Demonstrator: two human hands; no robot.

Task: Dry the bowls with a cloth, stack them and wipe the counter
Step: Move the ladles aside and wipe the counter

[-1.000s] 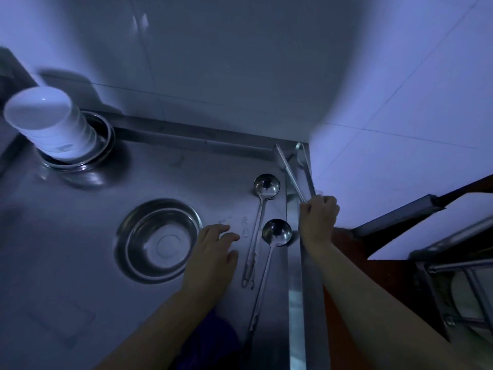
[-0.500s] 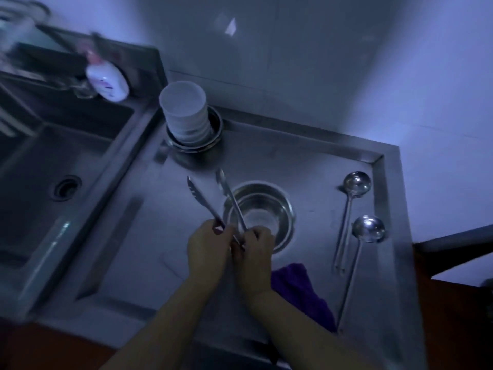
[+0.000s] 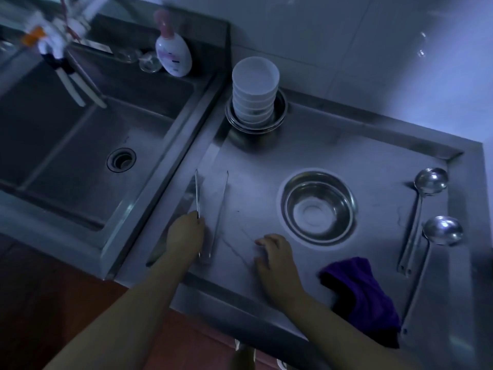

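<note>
Dim, blurry upper left. Left hand (image 3: 186, 236) grips tongs (image 3: 210, 214) mid-left, right hand (image 3: 274, 256) loose on counter (image 3: 346, 145) — purple cloth (image 3: 357, 289) lower right, white bowls (image 3: 253, 92) stacked top center.

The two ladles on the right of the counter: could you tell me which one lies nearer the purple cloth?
The nearer ladle, whose handle runs down right beside the purple cloth. The other ladle lies further back, towards the wall.

Counter (image 3: 346, 145): steel.
Tongs (image 3: 218, 209): under left hand (image 3: 185, 236).
Steel bowl (image 3: 318, 206): beyond right hand (image 3: 277, 260).
Purple cloth (image 3: 360, 295), two ladles (image 3: 416, 217): right of it.
Stacked bowls (image 3: 253, 94): far.
</note>
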